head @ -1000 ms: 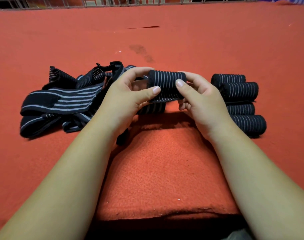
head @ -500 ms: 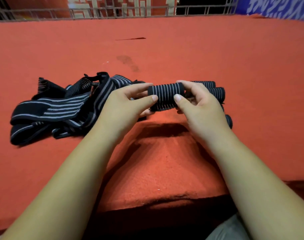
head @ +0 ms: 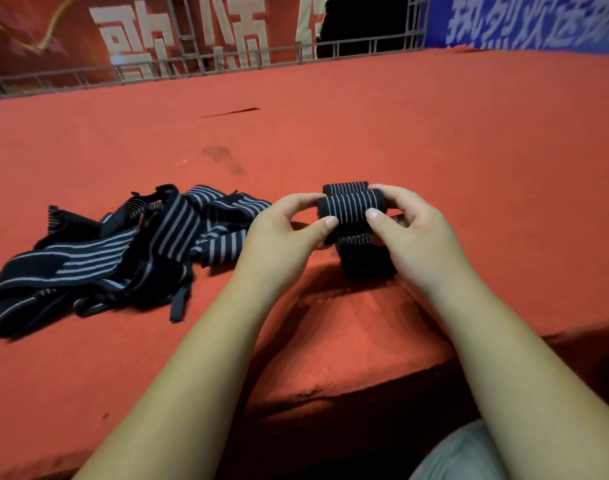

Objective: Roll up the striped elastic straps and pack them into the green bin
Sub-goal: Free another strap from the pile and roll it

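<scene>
Both ends of the dark rolled elastic strap with pale stripes (head: 351, 209) are covered, one by the left hand (head: 282, 233) and one by the right hand (head: 410, 233). Most fingers lie behind the roll, unseen. A second striped roll (head: 346, 187) behind it shows only its top edge. A dark shadowed roll (head: 365, 261) below is partly behind the right hand; how many rolls lie there cannot be told. The loose pile of black striped straps (head: 123, 251) overlaps itself, so the strap count is unclear. White characters on the red banner (head: 178, 32) and blue banner (head: 524, 22) are soft and cropped by the top edge. Grey cloth (head: 465, 452) is cut by the bottom edge and cannot be identified. Both forearms run out of frame.
</scene>
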Motion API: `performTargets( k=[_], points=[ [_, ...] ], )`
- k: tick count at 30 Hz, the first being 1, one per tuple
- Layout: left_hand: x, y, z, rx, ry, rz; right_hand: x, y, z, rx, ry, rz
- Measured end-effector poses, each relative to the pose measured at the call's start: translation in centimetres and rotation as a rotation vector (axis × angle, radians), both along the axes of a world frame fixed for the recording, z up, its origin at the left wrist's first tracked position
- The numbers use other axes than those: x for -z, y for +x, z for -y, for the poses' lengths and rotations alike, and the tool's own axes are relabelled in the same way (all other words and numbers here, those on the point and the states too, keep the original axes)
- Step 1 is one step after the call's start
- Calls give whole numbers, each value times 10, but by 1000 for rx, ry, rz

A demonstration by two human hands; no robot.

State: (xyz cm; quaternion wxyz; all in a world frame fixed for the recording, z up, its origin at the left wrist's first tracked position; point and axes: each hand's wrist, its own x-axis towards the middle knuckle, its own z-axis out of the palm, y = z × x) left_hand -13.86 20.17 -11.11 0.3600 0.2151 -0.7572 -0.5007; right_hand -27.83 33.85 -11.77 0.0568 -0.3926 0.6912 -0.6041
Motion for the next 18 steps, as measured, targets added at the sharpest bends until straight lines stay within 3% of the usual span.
performTargets(
  k=[18],
  points=[
    [36,-42,-12,-144,-15,21,18,-34,1,123,154,-25]
  ],
)
